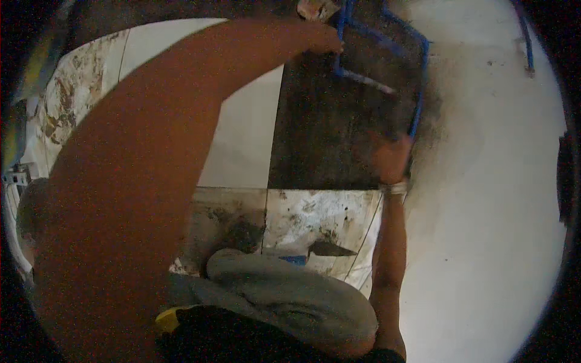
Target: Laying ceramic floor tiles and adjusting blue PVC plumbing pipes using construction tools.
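Observation:
My left arm reaches up across the view, and my left hand [318,37] has its fingers curled onto a blue pipe [341,63] bent over a dark surface [315,121]. The pipe's lower branch turns pale toward its end. A pale, stained object [315,8], too unclear to name, sits just above that hand. My right hand [390,154], with a band at the wrist, is by the lower part of another blue pipe run [422,78]; motion blurs its fingers, so their grip is unclear.
A white wall [484,212] fills the right side, with another short blue pipe [528,51] high on it. Stained white tiles [308,215] border the dark surface below and at far left. My bent leg in grey trousers [284,284] occupies the lower middle.

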